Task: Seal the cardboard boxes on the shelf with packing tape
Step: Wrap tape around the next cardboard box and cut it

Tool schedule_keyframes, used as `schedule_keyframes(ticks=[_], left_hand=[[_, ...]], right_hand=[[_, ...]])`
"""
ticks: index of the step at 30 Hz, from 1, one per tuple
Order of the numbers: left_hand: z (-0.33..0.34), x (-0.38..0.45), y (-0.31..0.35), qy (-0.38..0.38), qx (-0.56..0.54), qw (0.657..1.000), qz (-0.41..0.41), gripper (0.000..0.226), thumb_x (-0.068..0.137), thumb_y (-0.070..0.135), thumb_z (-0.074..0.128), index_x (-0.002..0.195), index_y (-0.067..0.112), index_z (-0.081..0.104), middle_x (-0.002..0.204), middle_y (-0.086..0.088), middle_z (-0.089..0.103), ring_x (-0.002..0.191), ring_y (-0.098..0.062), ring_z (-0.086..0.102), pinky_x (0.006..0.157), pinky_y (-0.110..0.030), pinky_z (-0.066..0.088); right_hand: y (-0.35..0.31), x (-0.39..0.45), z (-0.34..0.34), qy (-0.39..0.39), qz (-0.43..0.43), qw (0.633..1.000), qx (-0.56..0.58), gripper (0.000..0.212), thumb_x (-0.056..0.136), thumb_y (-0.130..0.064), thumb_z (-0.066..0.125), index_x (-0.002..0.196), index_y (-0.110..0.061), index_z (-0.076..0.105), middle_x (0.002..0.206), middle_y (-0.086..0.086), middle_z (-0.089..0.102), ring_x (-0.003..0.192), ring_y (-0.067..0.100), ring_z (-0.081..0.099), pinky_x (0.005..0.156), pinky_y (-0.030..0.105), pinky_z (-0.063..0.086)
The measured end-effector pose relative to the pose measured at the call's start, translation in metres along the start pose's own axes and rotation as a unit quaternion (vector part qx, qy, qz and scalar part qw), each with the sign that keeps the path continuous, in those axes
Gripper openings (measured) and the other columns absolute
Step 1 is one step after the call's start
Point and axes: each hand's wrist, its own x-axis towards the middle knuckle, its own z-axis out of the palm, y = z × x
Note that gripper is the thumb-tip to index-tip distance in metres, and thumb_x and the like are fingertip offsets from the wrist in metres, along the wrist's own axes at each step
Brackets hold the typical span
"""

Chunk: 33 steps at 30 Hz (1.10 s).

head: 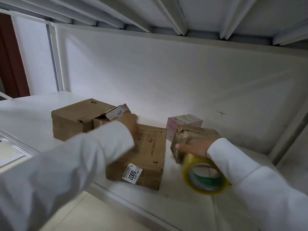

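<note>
**Tape Roll on the Wrist, Both Hands on Boxes**

While the roll of packing tape [205,175] hangs around the right wrist, the right hand [194,147] lies with fingers spread over the small taped box [191,139], pressing on it without curling round it. Just behind that hand stands a pink box [184,124]. The left hand [131,122] reaches across the labelled flat box [146,155] toward the open-flapped box [83,119] beyond its fingertips; motion blur hides its fingers, so I cannot tell whether they are straight or closed on anything. All four boxes sit on the white shelf [33,107].

The cartons look light and stiff-walled, though their flaps will probably spring up unless held flat. The taped one looks glossy and likely slippery, so holding it by its edges seems wiser. The roll is rigid; grip its rim and pull the free end.
</note>
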Motion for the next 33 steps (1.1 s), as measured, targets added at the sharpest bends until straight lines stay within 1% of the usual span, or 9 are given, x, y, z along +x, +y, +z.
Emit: schedule_keyframes(ticks=[2, 4, 10, 13, 16, 21, 24, 28, 33], left_hand=[[-0.02, 0.006, -0.047, 0.011, 0.041, 0.995, -0.085, 0.028, 0.096, 0.021, 0.045, 0.075, 0.009, 0.059, 0.069, 0.0, 0.049, 0.074, -0.021, 0.049, 0.066, -0.027, 0.037], [-0.028, 0.011, -0.073, -0.016, 0.088, 0.991, -0.102, 0.03, 0.097, 0.019, 0.043, 0.094, 0.001, 0.067, 0.081, -0.005, 0.06, 0.079, -0.021, 0.053, 0.068, -0.026, 0.038], [-0.001, 0.004, -0.003, -0.058, -0.132, 0.988, 0.062, 0.025, 0.098, 0.027, 0.043, 0.085, 0.016, 0.061, 0.096, -0.002, 0.065, 0.087, -0.016, 0.059, 0.081, -0.029, 0.045], [0.015, -0.002, 0.034, -0.183, -0.424, 0.887, 0.001, 0.046, 0.098, 0.045, 0.041, 0.112, 0.005, 0.059, 0.111, -0.011, 0.066, 0.095, -0.022, 0.065, 0.085, -0.031, 0.053], [0.027, -0.006, 0.052, -0.281, -0.533, 0.796, -0.062, 0.062, 0.095, 0.054, 0.04, 0.124, 0.0, 0.05, 0.121, -0.019, 0.061, 0.099, -0.027, 0.064, 0.075, -0.031, 0.056], [0.03, -0.012, 0.056, -0.272, -0.585, 0.761, -0.064, 0.023, 0.095, 0.031, 0.053, 0.099, 0.009, 0.059, 0.086, -0.007, 0.065, 0.07, -0.013, 0.067, 0.065, -0.026, 0.058], [0.03, -0.015, 0.052, -0.271, -0.624, 0.729, -0.074, 0.006, 0.092, 0.013, 0.058, 0.092, 0.008, 0.062, 0.08, -0.004, 0.066, 0.063, -0.009, 0.067, 0.059, -0.023, 0.058], [0.028, -0.016, 0.05, -0.232, -0.612, 0.753, -0.068, 0.005, 0.091, 0.007, 0.059, 0.091, 0.007, 0.063, 0.075, -0.003, 0.066, 0.064, -0.007, 0.063, 0.057, -0.019, 0.057], [-0.002, -0.009, 0.035, -0.177, -0.497, 0.849, -0.015, 0.027, 0.092, -0.002, 0.051, 0.067, 0.006, 0.057, 0.047, 0.0, 0.054, 0.047, -0.009, 0.052, 0.07, -0.027, 0.053]], right_hand=[[0.018, 0.004, 0.008, -0.028, 0.021, 0.998, -0.055, 0.06, 0.093, -0.064, 0.027, 0.128, -0.022, 0.05, 0.131, 0.005, 0.051, 0.111, 0.022, 0.049, 0.097, 0.033, 0.033], [0.031, 0.003, 0.004, -0.04, 0.02, 0.999, 0.02, 0.055, 0.096, -0.057, 0.028, 0.129, -0.019, 0.052, 0.13, 0.004, 0.052, 0.113, 0.022, 0.048, 0.099, 0.031, 0.03], [0.006, 0.011, -0.033, 0.003, -0.088, 0.989, 0.122, 0.04, 0.091, -0.056, 0.045, 0.117, -0.031, 0.06, 0.113, -0.007, 0.058, 0.096, 0.015, 0.057, 0.096, 0.034, 0.044], [-0.003, 0.015, -0.04, 0.036, -0.147, 0.969, 0.194, 0.024, 0.091, -0.047, 0.051, 0.084, -0.032, 0.069, 0.079, -0.014, 0.068, 0.077, 0.01, 0.063, 0.078, 0.026, 0.05], [-0.006, 0.02, -0.04, 0.061, -0.169, 0.957, 0.23, 0.029, 0.09, -0.047, 0.053, 0.072, -0.03, 0.07, 0.075, -0.011, 0.069, 0.076, 0.014, 0.064, 0.077, 0.029, 0.049], [-0.001, 0.023, -0.035, 0.073, -0.186, 0.951, 0.234, 0.042, 0.092, -0.047, 0.051, 0.053, -0.041, 0.065, 0.054, -0.036, 0.054, 0.066, 0.003, 0.055, 0.066, 0.023, 0.038], [0.0, 0.02, -0.035, 0.077, -0.183, 0.951, 0.237, 0.04, 0.093, -0.045, 0.051, 0.056, -0.044, 0.066, 0.056, -0.038, 0.055, 0.07, 0.006, 0.056, 0.069, 0.025, 0.04], [-0.001, 0.014, -0.034, 0.084, -0.177, 0.95, 0.243, 0.041, 0.096, -0.039, 0.047, 0.061, -0.039, 0.068, 0.063, -0.028, 0.061, 0.072, 0.008, 0.056, 0.07, 0.026, 0.042], [-0.008, 0.015, -0.017, 0.053, -0.114, 0.992, 0.001, 0.038, 0.099, -0.047, 0.028, 0.111, -0.028, 0.058, 0.112, -0.001, 0.056, 0.096, 0.019, 0.052, 0.085, 0.032, 0.041]])
